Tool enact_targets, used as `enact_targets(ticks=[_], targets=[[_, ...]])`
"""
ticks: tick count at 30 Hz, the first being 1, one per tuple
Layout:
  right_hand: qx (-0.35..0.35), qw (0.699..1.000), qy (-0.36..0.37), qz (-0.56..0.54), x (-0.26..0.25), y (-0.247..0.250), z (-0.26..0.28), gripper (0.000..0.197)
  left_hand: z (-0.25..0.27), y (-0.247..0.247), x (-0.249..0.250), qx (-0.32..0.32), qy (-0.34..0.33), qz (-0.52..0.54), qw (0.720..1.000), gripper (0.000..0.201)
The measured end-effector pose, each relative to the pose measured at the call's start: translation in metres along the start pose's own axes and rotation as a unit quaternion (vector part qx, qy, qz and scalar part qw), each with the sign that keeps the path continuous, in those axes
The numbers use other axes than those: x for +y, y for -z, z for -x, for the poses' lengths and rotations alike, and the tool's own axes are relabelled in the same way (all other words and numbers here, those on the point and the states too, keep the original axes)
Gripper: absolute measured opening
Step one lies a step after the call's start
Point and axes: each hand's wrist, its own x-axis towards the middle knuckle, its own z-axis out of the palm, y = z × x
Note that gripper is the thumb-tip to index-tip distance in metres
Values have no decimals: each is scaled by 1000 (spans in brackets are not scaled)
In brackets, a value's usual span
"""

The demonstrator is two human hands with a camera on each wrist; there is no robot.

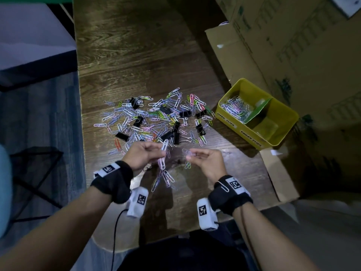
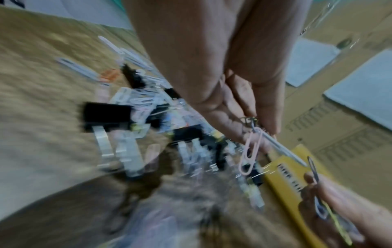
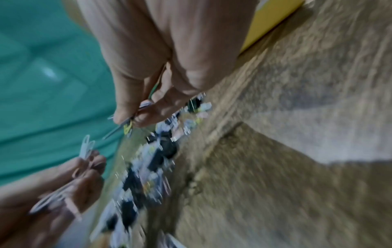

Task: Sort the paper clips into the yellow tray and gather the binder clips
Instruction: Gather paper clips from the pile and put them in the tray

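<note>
A scatter of coloured paper clips (image 1: 156, 116) mixed with black binder clips (image 1: 185, 114) lies on the wooden table (image 1: 136, 55). My left hand (image 1: 145, 155) is raised above the near edge of the pile and pinches a hanging chain of paper clips (image 1: 163, 159), also seen as a pink clip (image 2: 250, 152). My right hand (image 1: 205, 159) pinches a few paper clips (image 1: 188, 153), which show between its fingertips (image 3: 135, 115). The yellow tray (image 1: 283, 114) stands to the right, with paper clips in its left compartment (image 1: 237, 108).
Large cardboard boxes (image 1: 283, 45) stand behind and right of the tray, and a cardboard flap (image 1: 277, 173) lies at the table's right edge. A few loose clips (image 1: 166, 178) lie on the table below my hands. One paper clip (image 1: 223, 185) clings to my right wristband.
</note>
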Motion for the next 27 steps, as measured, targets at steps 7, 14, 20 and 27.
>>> enact_targets(ticks=[7,14,20,27], targets=[[88,982,116,-117,-83,58,-5,27,-42,-106,108,-96,-70,115,986,20],[148,965,193,-103,-143,110,-45,25,-98,-208,138,-23,-135,4,991,14],[223,966,114,66,-135,135,-108,25,-117,-213,123,-68,-159,-389,905,20],[118,931,51,340,-123,125,-133,35,-98,-157,118,-83,-160,-149,972,10]])
